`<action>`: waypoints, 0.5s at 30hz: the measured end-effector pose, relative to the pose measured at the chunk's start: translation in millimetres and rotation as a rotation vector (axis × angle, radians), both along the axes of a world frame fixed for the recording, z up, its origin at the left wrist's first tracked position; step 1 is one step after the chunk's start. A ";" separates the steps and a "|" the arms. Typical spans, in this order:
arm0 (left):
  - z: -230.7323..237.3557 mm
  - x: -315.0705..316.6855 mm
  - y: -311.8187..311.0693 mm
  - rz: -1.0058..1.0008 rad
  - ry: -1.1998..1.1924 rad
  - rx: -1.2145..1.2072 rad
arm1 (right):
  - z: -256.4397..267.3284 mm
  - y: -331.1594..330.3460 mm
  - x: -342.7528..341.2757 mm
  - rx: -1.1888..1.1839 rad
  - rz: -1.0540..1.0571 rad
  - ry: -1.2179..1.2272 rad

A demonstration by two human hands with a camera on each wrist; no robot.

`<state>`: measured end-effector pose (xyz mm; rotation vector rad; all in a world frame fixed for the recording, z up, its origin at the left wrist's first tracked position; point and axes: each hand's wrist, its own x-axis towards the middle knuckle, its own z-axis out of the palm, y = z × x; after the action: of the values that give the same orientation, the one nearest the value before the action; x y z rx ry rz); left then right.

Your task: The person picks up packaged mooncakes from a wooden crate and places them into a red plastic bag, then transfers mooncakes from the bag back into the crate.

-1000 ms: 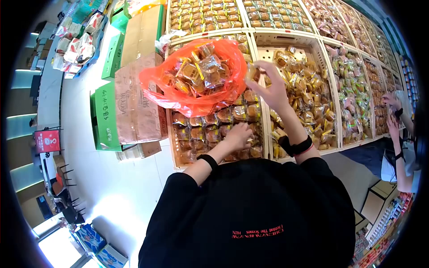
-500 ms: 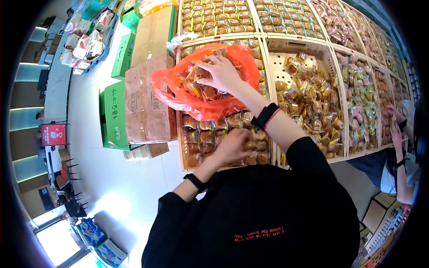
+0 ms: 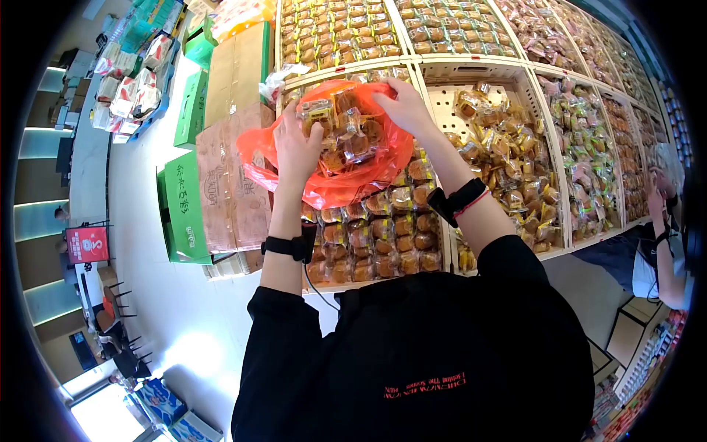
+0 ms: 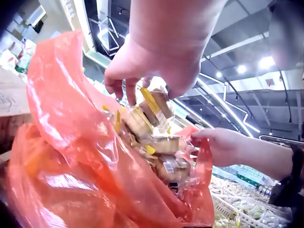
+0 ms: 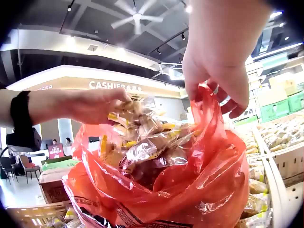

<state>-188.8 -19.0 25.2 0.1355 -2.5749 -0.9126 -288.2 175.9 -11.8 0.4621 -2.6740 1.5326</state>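
Note:
A red plastic bag [image 3: 335, 193] [image 4: 66, 142] [image 5: 209, 185] full of wrapped pastries [image 3: 361, 136] [image 4: 166, 147] [image 5: 152, 147] rests on a crate of similar packs. At its left side my left hand [image 3: 297, 147] [image 4: 161, 52] [image 5: 80, 105] holds a wrapped pastry [image 4: 156, 105] at the top of the pile, fingers curled over it. Across the opening, my right hand [image 3: 409, 110] [image 4: 223, 145] [image 5: 218, 71] pinches the bag's rim, pulled up between thumb and fingers in the right wrist view.
Right of the bag stands a wooden crate [image 3: 440, 110] of loose wrapped pastries; more filled crates lie beyond. Cardboard boxes [image 3: 236, 173] are stacked on the left, with a white crumpled plastic piece [image 3: 272, 85] near the crate corner. Another person's arm [image 3: 665, 258] shows at far right.
My left hand has moved up from the lower crate to the bag's left side and taken a pastry. My right hand, over the pile half a second ago, has moved right and grips the rim.

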 end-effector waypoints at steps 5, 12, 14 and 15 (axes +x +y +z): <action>-16.1 -9.5 12.8 -0.114 -0.102 0.029 | 47.9 0.4 5.4 -0.852 0.042 -0.435; -45.0 -33.9 -2.5 -0.052 -0.245 -0.164 | 103.5 -11.7 20.2 -0.968 0.374 -0.340; -50.2 -39.1 -2.8 -0.040 -0.240 -0.161 | 102.8 -11.0 22.4 -0.920 0.366 -0.319; -54.0 -39.6 -2.5 -0.022 -0.211 -0.179 | 100.5 -9.5 24.7 -0.887 0.365 -0.295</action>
<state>-228.4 -21.5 -28.8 0.1597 -2.8437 -0.7032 -263.5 166.4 88.8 0.7055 -1.7844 2.8172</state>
